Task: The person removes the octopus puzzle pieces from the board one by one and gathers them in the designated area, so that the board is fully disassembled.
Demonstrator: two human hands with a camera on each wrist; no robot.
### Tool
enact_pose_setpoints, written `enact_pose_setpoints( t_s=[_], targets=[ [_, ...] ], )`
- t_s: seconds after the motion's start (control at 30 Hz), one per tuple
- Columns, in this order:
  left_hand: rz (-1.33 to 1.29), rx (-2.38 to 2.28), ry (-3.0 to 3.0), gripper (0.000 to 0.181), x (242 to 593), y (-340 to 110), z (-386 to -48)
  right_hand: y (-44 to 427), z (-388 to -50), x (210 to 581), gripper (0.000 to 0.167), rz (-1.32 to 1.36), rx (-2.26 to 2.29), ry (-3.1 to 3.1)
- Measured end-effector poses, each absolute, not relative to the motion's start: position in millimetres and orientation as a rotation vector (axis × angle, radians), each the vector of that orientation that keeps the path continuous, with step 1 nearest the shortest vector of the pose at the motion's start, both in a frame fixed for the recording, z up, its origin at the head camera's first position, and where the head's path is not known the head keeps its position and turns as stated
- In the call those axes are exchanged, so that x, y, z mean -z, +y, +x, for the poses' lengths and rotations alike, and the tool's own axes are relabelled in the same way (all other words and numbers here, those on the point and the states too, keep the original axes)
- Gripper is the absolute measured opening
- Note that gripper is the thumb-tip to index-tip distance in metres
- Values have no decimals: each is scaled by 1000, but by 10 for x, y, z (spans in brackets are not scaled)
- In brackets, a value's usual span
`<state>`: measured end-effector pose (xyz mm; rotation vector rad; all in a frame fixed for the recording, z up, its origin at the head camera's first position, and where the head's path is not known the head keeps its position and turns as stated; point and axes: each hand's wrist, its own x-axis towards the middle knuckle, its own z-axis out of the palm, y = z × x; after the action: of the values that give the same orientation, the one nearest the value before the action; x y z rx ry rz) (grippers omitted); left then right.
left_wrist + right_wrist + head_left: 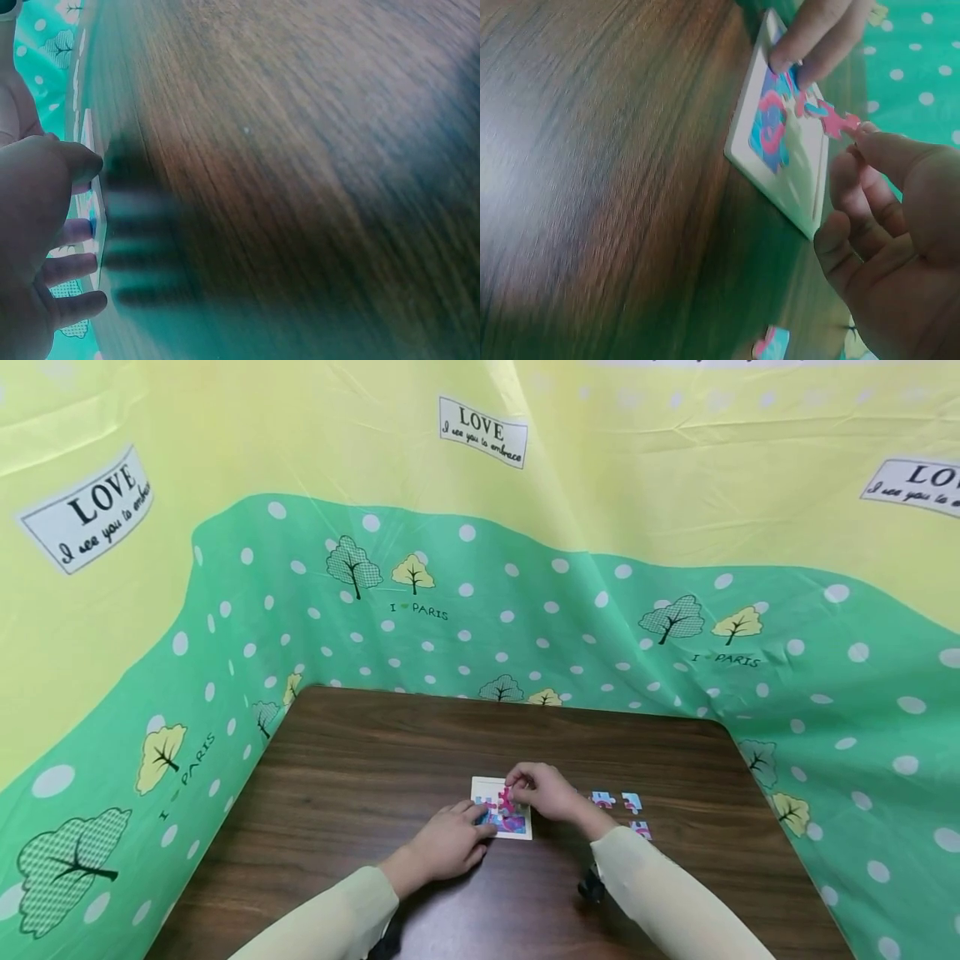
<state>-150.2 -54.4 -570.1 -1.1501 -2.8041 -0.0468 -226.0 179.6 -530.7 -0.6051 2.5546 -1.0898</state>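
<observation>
A small jigsaw puzzle board (799,176) with a pale frame lies on the table, part of it filled with pink, blue and purple pieces. Between thumb and fingertips, my right hand (546,791) pinches a pink puzzle piece (832,121), tilted just over the board. My left hand (446,841) lies at the board's left side, its fingertips touching the fitted pieces, as the right wrist view shows. In the left wrist view the left hand (37,225) has its fingers extended and spread along the board's edge.
Loose puzzle pieces lie right of the board: one blue and pink piece (602,799), another beside it (632,802) and one nearer (640,829). The dark wooden table (360,760) meets a green and yellow patterned curtain (480,585) at its back and sides.
</observation>
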Motion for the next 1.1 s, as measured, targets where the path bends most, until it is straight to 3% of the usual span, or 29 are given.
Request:
enact_pose_setpoints(
  t_s=[0.67,1.1],
  targets=[
    [-1139,57,-2796,38,5719,-524,-1493,2611,-2098,5254,5,-376,1193,2489],
    [-1146,49,-2801,37,5690,-520,-1485,3159,-2004,5323,6,-416,1141,2568]
  ],
)
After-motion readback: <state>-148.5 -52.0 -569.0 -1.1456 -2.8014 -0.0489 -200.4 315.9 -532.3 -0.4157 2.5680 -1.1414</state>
